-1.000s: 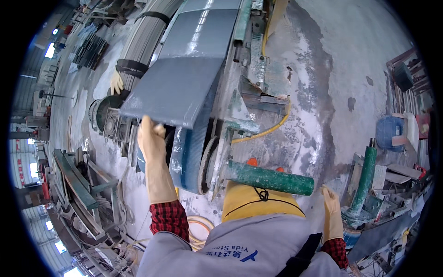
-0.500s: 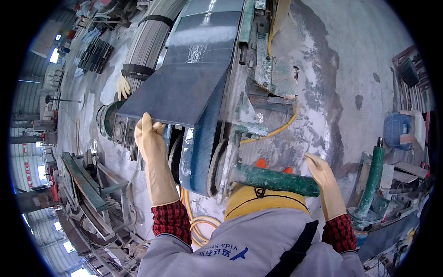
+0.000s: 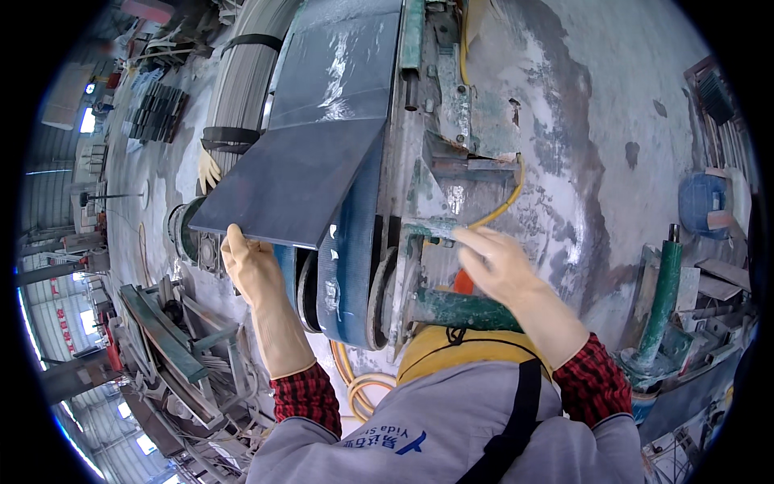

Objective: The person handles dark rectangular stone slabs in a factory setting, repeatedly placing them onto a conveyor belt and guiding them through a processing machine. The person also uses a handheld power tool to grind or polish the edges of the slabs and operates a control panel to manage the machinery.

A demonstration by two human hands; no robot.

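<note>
Two gloved hands are at a worn green metal machine (image 3: 451, 105) that stands on a wet, stained grey concrete floor (image 3: 597, 137) in a big workshop. Left hand (image 3: 251, 270) has its fingers closed on the near edge of a flat dark grey stone slab (image 3: 294, 181) that lies tilted on the blue conveyor belt (image 3: 348, 258). Right hand (image 3: 496, 262) hovers with fingers spread loose, gripping nothing, over the green roller bar (image 3: 463, 310). Around it: a yellow hose (image 3: 504, 206), a bundle of grey rods (image 3: 242, 81), a blue drum (image 3: 700, 203) and a green post (image 3: 661, 294) off right.
</note>
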